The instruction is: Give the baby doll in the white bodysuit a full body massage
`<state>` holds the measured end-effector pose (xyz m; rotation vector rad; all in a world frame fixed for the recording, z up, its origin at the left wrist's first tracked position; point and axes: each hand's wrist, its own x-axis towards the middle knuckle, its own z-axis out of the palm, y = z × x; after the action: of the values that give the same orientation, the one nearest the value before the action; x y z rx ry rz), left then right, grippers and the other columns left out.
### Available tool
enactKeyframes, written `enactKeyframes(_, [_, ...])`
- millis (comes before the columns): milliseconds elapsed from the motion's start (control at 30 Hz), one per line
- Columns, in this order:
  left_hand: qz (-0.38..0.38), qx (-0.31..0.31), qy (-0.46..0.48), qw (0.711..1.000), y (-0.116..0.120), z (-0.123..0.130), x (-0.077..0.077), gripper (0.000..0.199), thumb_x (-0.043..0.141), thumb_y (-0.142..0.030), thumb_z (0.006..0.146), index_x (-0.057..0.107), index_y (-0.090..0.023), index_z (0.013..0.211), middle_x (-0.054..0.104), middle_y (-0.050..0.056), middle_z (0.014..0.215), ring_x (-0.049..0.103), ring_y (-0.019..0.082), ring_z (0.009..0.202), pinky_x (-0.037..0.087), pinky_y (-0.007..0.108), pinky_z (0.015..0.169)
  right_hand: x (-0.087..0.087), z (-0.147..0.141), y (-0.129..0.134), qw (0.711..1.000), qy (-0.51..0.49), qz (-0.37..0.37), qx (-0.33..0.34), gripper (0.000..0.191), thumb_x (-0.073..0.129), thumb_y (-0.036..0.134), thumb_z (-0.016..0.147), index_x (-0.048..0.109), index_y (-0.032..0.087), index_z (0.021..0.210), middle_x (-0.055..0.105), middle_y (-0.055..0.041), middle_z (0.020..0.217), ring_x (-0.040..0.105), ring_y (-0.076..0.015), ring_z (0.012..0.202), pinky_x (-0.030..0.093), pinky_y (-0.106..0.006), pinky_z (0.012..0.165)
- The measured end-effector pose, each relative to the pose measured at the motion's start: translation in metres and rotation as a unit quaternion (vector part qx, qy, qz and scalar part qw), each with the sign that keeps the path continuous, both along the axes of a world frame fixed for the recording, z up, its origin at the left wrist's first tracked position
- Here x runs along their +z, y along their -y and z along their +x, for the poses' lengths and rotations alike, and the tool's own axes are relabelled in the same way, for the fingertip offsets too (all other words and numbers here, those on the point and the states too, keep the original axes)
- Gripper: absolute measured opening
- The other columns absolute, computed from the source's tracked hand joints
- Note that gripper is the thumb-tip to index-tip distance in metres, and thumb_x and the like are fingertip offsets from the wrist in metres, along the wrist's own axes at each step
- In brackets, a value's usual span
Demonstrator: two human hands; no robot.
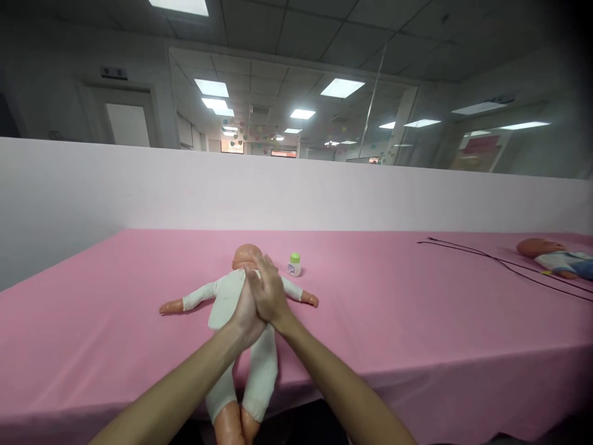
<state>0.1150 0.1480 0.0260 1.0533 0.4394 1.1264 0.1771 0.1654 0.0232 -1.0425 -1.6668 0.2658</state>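
1. The only container in view is a small plastic bottle with a green cap and a white label. It stands upright on the counter, just beside the head of the doll, on the far right side. The cap is on, so I cannot see what is inside.
2. The left hand and the right hand press together on the chest of a baby doll, and the right hand lies partly over the left.
3. The fingers are straight and open, and they grip nothing.
4. The doll lies on its back in white cloth, head far, arms spread, legs passing over the near edge.
5. At far right lie a second baby doll and a black cable.
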Motion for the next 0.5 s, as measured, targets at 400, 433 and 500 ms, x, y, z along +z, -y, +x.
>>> enactKeyframes(400, [0.06, 0.094, 0.004, 0.994, -0.017, -0.031, -0.002, 0.063, 0.044, -0.059, 0.103, 0.049, -0.027, 0.157, 0.047, 0.007, 0.165, 0.027, 0.028, 0.16, 0.024, 0.043, 0.132, -0.006, -0.014, 0.02, 0.998, 0.06, 0.012, 0.0, 0.084, 0.024, 0.077, 0.102, 0.04, 0.022, 0.164, 0.037, -0.008, 0.171, 0.024, -0.0281, 0.162, 0.02, -0.052, 0.133])
enactKeyframes(433, [0.093, 0.113, -0.056, 0.988, -0.021, -0.038, -0.001, 0.058, 0.05, -0.057, 0.102, 0.057, -0.025, 0.151, 0.051, 0.01, 0.162, 0.027, 0.029, 0.16, 0.02, 0.044, 0.133, -0.008, -0.008, 0.014, 0.999, 0.049, -0.006, -0.01, 0.082, 0.023, 0.075, 0.103, 0.04, 0.023, 0.163, 0.038, -0.0079, 0.17, 0.025, -0.0277, 0.162, 0.022, -0.051, 0.133])
enactKeyframes(500, [0.176, 0.179, -0.181, 0.951, -0.031, -0.056, -0.004, 0.052, 0.057, -0.052, 0.1, 0.063, -0.023, 0.143, 0.052, 0.011, 0.161, 0.021, 0.029, 0.162, 0.009, 0.045, 0.134, -0.018, 0.003, 0.002, 0.997, 0.056, -0.053, -0.021, 0.078, 0.028, 0.072, 0.105, 0.038, 0.022, 0.164, 0.037, -0.0086, 0.17, 0.026, -0.0286, 0.161, 0.023, -0.053, 0.132])
